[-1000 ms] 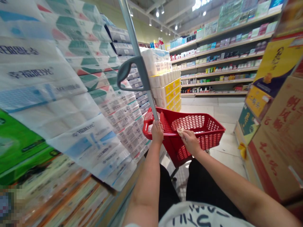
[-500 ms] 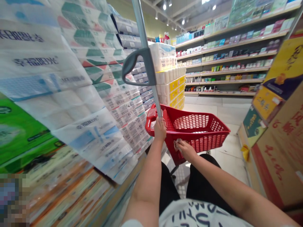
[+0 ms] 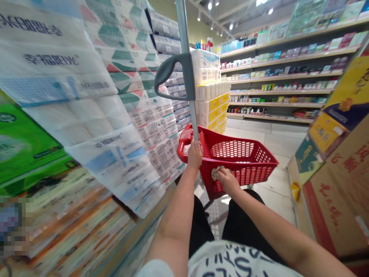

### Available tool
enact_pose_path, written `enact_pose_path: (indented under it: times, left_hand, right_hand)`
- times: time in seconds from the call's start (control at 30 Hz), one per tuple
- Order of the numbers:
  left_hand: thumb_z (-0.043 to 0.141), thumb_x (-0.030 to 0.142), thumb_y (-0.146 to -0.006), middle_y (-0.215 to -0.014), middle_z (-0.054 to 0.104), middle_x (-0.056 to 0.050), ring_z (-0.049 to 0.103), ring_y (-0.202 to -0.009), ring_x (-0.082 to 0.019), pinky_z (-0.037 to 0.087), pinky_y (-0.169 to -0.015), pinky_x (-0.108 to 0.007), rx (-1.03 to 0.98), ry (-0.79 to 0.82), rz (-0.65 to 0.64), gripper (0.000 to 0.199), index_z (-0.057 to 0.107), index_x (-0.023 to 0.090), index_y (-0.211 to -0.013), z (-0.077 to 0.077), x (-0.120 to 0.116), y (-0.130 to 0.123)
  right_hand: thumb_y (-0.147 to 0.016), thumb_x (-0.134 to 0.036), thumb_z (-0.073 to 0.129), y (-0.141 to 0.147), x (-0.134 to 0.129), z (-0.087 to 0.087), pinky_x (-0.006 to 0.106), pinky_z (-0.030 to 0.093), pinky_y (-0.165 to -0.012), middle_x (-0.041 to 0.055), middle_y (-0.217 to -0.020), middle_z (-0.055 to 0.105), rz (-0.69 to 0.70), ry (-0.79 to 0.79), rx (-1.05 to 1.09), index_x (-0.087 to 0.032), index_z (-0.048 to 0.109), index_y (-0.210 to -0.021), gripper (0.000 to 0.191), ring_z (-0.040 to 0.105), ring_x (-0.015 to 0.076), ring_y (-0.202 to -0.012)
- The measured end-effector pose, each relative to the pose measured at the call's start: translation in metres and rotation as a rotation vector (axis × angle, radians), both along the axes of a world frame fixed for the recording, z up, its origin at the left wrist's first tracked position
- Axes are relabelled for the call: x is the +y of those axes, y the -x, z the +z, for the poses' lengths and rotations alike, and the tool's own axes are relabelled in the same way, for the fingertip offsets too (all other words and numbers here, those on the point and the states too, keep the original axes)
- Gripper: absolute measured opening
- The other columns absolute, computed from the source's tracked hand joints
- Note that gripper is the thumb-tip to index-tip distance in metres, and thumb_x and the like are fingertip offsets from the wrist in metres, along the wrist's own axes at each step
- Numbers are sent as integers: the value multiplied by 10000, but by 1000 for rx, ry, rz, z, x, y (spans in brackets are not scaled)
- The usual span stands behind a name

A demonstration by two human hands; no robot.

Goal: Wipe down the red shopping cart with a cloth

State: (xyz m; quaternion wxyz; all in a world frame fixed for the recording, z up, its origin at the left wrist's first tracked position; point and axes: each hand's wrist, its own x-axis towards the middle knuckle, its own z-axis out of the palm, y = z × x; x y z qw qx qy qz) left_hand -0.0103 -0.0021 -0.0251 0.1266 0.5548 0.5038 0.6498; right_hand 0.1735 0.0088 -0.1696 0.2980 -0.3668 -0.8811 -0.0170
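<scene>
From the head camera, the left hand [image 3: 195, 154] curls round a smooth metal pole [image 3: 193, 115] at the handle-end corner of the red plastic cart [image 3: 208, 184]. The right hand [image 3: 227, 180] pinches a crumpled pale wad [image 3: 215, 174] (cloth or paper, I cannot tell) against the cart's near side, below its upper edge.

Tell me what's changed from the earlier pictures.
The right hand and its pale wad moved down from the red cart's near rim to its side wall. The left hand stayed at the pole.
</scene>
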Motion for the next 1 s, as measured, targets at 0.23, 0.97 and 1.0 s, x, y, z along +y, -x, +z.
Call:
enact_pose_path:
  times: [0.23, 0.97, 1.0]
  left_hand:
    - [259, 580, -965, -591, 478, 33, 474, -458, -103, 406, -459, -239, -9, 6, 1, 431, 456, 204, -890, 0, -1, 1]
    - [269, 472, -991, -562, 473, 47, 462, -439, -102, 393, -440, -233, -4, -14, 13, 345, 446, 214, -845, -1, -1, 4]
    - [258, 472, -992, -564, 475, 47, 463, -438, -103, 397, -444, -234, 3, -9, 21, 352, 449, 213, -849, -1, -2, 4]
  right_hand:
    - [-837, -45, 459, 7, -4, 1, 322, 490, -850, 102, -1128, 640, 17, 4, -53, -210, 648, -1171, 418, 570, 232, -1018]
    - [-845, -123, 457, 19, -15, 24, 377, 503, -910, 112, -1143, 650, 148, 177, 255, -177, 678, -1106, 346, 595, 242, -1067]
    - [-852, -141, 461, 22, -17, 32, 383, 490, -936, 108, -1141, 650, 192, 173, 337, -183, 677, -1105, 336, 588, 238, -1082]
